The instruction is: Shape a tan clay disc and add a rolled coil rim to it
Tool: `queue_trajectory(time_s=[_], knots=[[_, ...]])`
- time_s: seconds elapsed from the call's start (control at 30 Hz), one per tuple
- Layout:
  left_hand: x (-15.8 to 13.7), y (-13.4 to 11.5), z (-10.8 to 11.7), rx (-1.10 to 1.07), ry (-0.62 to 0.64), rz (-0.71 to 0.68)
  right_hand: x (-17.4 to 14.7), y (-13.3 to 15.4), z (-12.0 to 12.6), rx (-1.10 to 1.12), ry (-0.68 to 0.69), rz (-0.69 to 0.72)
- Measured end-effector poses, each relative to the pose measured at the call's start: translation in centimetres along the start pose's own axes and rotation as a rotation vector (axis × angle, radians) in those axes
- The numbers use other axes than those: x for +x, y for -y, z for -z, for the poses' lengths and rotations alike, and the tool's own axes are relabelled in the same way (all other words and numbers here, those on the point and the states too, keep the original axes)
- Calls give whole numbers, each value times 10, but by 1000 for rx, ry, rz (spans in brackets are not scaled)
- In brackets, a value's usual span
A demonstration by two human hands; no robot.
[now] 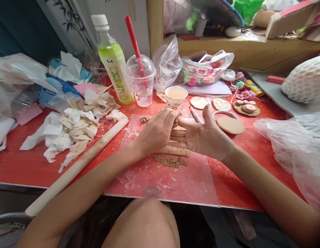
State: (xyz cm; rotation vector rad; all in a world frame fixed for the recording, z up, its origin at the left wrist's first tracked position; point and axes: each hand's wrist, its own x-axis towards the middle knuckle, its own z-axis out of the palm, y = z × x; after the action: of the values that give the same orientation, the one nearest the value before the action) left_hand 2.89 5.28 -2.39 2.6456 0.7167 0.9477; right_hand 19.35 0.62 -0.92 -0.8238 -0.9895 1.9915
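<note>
At the middle of the red desk [240, 186], the left hand [157, 132] bends its fingers over the fingertips of the right hand [208, 136], whose grip is spread, thumb raised; whether the left pinches anything cannot be told. Clay scraps [170, 161] lie on the mat [160, 184] below the hands, just beside a ridged strip [175, 151] partly covered by them. The green bottle [116, 69] carries small black characters above larger ones running down its label, ending in 茶. The cup [147, 82] with the red straw [135, 44] has a sticker too small to read. Red characters on the tied bag [203, 70] are creased; those on the paper cup [175, 95] are partly hidden by fingers. The netted bundle [304, 82] is cut off at right.
</note>
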Motion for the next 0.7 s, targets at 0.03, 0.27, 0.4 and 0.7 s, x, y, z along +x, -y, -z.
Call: queue_trajectory(time_s=[0.03, 0.27, 0.4, 0.7], knots=[[1, -1, 1, -56, -48, 46, 0, 1, 0, 4, -3, -5], [17, 10, 18, -695, -302, 463, 2, 4, 8, -56, -142, 50], [21, 13, 20, -829, -318, 518, 2, 5, 8, -132, -150, 59], [16, 5, 19, -897, -203, 520, 3, 5, 6, -18, -221, 54]])
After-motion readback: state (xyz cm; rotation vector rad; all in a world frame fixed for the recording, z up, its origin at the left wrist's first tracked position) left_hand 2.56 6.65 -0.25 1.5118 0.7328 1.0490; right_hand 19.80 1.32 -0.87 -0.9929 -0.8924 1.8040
